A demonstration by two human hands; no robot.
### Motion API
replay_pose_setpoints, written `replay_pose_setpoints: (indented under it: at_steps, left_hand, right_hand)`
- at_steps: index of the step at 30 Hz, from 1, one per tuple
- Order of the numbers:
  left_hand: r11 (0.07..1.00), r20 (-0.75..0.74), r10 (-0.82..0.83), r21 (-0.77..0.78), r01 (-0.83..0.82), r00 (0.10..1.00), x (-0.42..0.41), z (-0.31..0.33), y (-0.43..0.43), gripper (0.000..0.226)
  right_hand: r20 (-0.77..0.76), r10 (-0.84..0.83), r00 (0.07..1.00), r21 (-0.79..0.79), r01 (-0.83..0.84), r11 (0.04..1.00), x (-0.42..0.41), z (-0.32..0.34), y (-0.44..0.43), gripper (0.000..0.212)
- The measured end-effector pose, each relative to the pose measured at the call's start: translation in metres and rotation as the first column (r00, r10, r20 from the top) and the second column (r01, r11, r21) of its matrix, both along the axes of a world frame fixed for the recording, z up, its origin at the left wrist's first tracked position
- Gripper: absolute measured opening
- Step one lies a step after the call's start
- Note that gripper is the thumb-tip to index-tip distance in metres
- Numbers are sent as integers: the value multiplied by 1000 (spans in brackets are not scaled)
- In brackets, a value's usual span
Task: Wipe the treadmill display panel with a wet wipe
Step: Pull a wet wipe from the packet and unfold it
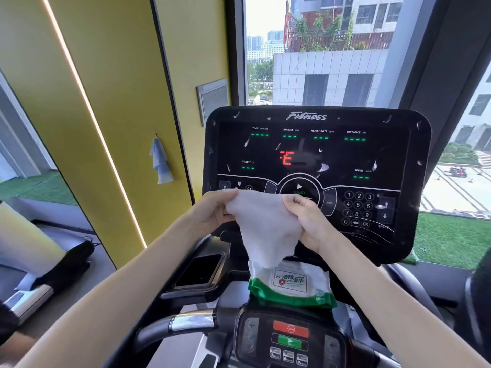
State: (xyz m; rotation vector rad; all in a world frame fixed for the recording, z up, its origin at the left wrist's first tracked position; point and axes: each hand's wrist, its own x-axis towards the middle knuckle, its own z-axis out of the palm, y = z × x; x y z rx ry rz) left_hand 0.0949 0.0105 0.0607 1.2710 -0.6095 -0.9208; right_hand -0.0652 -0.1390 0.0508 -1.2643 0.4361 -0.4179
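Two hands are closed on one white wet wipe (263, 224), which is held spread just in front of the lower edge of the display panel (316, 155). Its upper left corner is pinched by the left hand (215, 211), its right edge by the right hand (305, 219). Below the panel, the wipe pack (291, 285) is seen, directly under the hanging wipe. White smears are scattered across the panel.

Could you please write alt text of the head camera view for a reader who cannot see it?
Both hands, left hand and right hand, hold a white wet wipe spread before a smudged black treadmill display panel; the wipe pack sits below it.
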Motion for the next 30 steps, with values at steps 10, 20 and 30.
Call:
replay_pose_setpoints:
  at_steps: [10,20,30]
  left_hand:
    - [977,-239,-155,109,185,959,-29,-23,-2,28]
    - [994,382,-25,-93,65,924,-18,27,0,36]
    - [997,517,73,-72,-42,853,-8,32,0,51]
  right_hand:
    - [-89,-48,995,124,59,990,0,-7,-11,11]
    - [233,2,972,-363,85,928,-9,22,-20,36]
    - [263,-73,962,-364,169,916,-7,16,-25,25]
